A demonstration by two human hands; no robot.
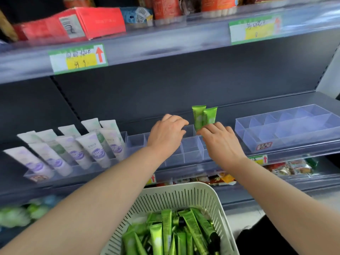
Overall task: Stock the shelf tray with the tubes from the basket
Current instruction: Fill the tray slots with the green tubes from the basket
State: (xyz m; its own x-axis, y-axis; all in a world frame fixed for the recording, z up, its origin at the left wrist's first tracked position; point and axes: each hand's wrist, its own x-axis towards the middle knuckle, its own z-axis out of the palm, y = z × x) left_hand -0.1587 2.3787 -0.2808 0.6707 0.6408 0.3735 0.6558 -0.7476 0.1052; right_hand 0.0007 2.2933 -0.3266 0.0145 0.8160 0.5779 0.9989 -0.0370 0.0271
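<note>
The right hand [220, 140] pinches the lower ends of two green tubes [199, 116], which stand upright side by side over the far right compartments of the clear shelf tray [191, 150]. The left hand [167, 133] lies on the tray just to their left, fingers bent down over the dividers; whether it grips anything cannot be told. Nearer, the white slotted basket [184, 188] holds a heap of loose tubes [173, 234]. White tubes [73, 148] fill a tray at left, and another clear tray [287, 126] sits at right.
</note>
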